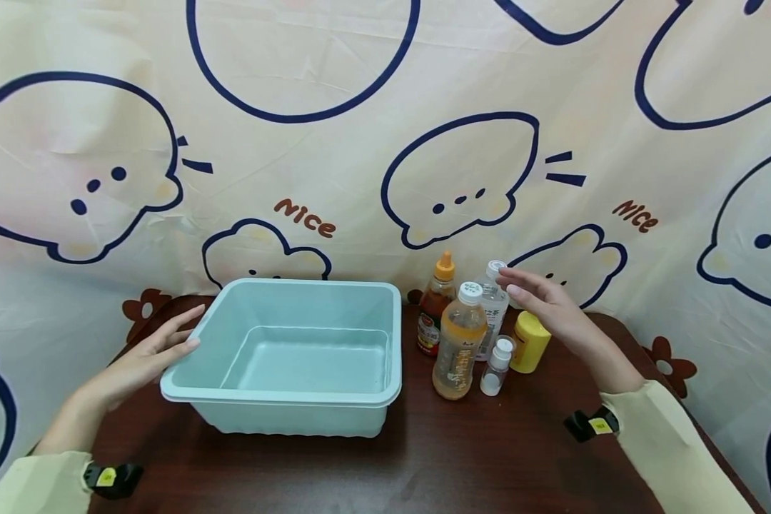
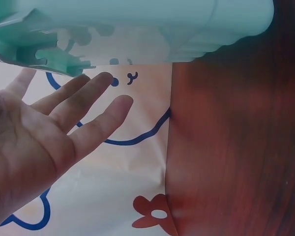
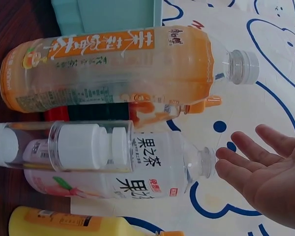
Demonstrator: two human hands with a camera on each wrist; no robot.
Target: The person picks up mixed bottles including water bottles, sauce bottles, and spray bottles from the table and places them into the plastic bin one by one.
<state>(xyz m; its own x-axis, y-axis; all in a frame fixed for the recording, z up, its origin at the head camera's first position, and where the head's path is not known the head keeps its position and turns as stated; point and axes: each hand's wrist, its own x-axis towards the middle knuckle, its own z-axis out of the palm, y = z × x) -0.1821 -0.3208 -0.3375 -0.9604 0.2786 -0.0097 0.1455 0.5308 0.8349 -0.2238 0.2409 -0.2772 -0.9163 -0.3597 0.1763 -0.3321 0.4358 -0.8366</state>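
A pale green plastic basin [image 1: 289,397] stands on the table. At its left rim my left hand [image 1: 148,360] has its fingers extended; the left wrist view shows them spread beside the basin wall [image 2: 137,29], and I cannot tell whether they touch. My right hand [image 1: 555,310], fingers extended, hovers by the white cap of a clear fruit tea bottle [image 3: 157,162], holding nothing. In front of that bottle stand an orange-labelled drink bottle [image 1: 457,350] and a small spray bottle [image 1: 496,368]. A dark red sauce bottle [image 1: 430,314] with an orange nozzle cap is behind. Rightmost sits a yellow bottle [image 1: 529,343].
The dark brown wooden table [image 1: 462,464] carries everything, with the bottles grouped right of the basin. A cream cloth [image 1: 334,178] printed with cartoon outlines hangs behind and along both sides of the table.
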